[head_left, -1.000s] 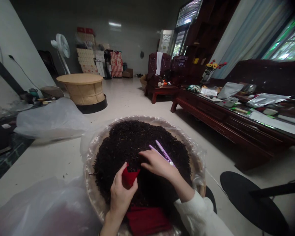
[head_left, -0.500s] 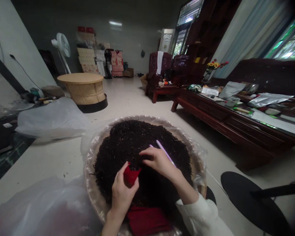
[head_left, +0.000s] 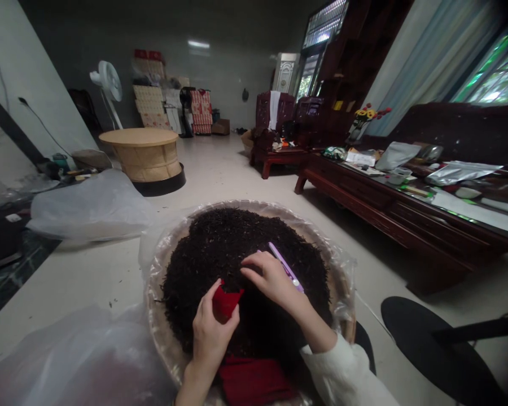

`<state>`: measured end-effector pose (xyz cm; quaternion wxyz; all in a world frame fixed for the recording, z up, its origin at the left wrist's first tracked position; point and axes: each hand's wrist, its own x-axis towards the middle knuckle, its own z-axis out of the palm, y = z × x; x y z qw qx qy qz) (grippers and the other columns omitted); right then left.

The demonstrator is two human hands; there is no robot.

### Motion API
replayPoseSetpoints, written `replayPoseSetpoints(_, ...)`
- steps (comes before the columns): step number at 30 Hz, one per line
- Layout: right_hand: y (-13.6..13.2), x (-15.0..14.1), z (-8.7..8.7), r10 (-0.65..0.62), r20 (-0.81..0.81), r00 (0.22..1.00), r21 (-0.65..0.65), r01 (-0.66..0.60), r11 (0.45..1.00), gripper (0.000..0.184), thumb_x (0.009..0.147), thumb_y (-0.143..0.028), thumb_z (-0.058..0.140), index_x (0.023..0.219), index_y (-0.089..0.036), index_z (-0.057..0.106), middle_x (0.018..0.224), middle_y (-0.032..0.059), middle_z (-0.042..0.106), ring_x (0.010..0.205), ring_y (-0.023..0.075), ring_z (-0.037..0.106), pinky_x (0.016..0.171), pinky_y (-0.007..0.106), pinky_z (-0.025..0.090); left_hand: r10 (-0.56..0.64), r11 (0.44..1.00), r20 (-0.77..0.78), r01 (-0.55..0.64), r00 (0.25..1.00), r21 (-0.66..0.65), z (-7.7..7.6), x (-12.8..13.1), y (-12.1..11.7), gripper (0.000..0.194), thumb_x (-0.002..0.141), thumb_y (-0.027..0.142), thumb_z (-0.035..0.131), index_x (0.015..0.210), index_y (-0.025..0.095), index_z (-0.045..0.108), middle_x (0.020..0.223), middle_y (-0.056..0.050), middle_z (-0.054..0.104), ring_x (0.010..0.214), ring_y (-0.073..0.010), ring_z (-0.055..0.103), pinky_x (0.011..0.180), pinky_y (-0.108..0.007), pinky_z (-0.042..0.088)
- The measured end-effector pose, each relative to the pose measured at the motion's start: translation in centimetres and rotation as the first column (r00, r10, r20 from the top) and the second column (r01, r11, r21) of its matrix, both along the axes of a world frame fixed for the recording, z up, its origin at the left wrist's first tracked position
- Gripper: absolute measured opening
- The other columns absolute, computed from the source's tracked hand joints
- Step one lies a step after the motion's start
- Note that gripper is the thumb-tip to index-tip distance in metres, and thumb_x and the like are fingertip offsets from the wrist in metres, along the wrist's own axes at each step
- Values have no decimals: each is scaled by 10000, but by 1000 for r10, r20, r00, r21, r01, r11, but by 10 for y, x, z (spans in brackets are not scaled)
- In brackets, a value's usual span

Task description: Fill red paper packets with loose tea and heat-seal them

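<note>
My left hand [head_left: 213, 324] is closed around a small red pouch [head_left: 226, 303], its open top facing up, with some dark bits at the mouth. My right hand [head_left: 273, 277] hovers just to the right of the pouch, thumb and fingers curled close together; whatever may be between the fingertips is lost against the dark background. Below both hands spreads a heap of dark dried leaves [head_left: 220, 237] in a large round basket [head_left: 157, 321] lined with clear plastic. A slim purple tool [head_left: 284, 265] lies on the leaves behind my right hand. Red pouches or folded red material [head_left: 254, 380] lie at the near edge.
Clear plastic bags [head_left: 88, 206] lie on the floor to the left. Further off stand a round woven stand [head_left: 146, 158] and a white fan [head_left: 109, 80]. A long dark wooden table [head_left: 385, 208] with packets runs along the right, near a black round base [head_left: 423, 338].
My right thumb and fingertips have drawn slightly closer together. More of the purple tool shows past my right hand. My left hand keeps the red pouch in the same place.
</note>
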<state>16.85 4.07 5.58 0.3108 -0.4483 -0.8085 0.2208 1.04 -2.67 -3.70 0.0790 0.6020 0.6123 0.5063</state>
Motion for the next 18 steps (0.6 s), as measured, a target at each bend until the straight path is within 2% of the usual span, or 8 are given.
replayPoseSetpoints(4,-20,-14,-3,161,195,968,1,-164,986,206,795,-377,679,874,-187,676,896,64,637,870,203,552,737,307,459,-18,999,101,23,995,-49,1,3,0,464,704,282,670,1148,204,559,1101,-103,685,1003,-262,661,862,-389,542)
replayPoseSetpoints(6,-20,-18,-9,174,206,963,-45,-169,985,141,814,-314,667,796,-174,670,869,61,613,829,187,548,699,283,454,-13,994,181,31,983,-100,2,2,1,497,672,286,693,1145,206,562,1131,-110,673,1042,-272,643,888,-401,526)
replayPoseSetpoints(8,-13,-17,-14,165,82,983,-92,-157,983,127,841,-206,627,724,-160,646,817,38,595,765,148,550,680,251,444,-34,978,314,96,949,-185,6,-2,3,586,646,314,718,1188,195,532,1137,-117,671,1045,-271,643,894,-401,520)
replayPoseSetpoints(10,-5,-13,-17,138,-64,988,-126,-145,981,150,844,-149,602,696,-152,624,772,17,579,714,124,543,656,230,432,-99,925,494,262,864,-274,11,-8,5,633,631,341,733,1202,172,516,1078,-112,698,981,-258,671,858,-384,536)
replayPoseSetpoints(12,2,-8,-17,116,-138,984,-156,-137,978,155,844,-132,581,694,-148,616,748,8,575,693,118,535,631,222,418,-164,821,645,465,746,-330,16,-14,6,559,628,345,736,1121,143,567,988,-99,727,897,-248,694,808,-364,551)
replayPoseSetpoints(14,4,-5,-16,126,-164,978,-191,-157,969,145,842,-147,576,705,-144,624,754,8,585,698,118,536,623,217,414,-171,739,722,572,670,-356,19,-17,6,446,622,336,745,995,124,623,913,-87,742,837,-243,699,766,-350,555)
replayPoseSetpoints(15,5,-3,-16,151,-173,973,-220,-187,957,124,834,-170,593,721,-143,634,761,8,593,701,118,540,622,215,417,-159,724,741,587,652,-362,21,-17,5,416,616,332,752,955,120,634,885,-80,745,812,-237,699,746,-341,555)
replayPoseSetpoints(18,4,-1,-17,219,-215,952,-362,-286,887,106,783,-251,668,776,-145,657,723,-11,609,650,109,544,574,199,424,-100,731,790,583,605,-354,22,-14,3,453,587,340,787,951,124,627,839,-60,738,743,-216,698,691,-311,550)
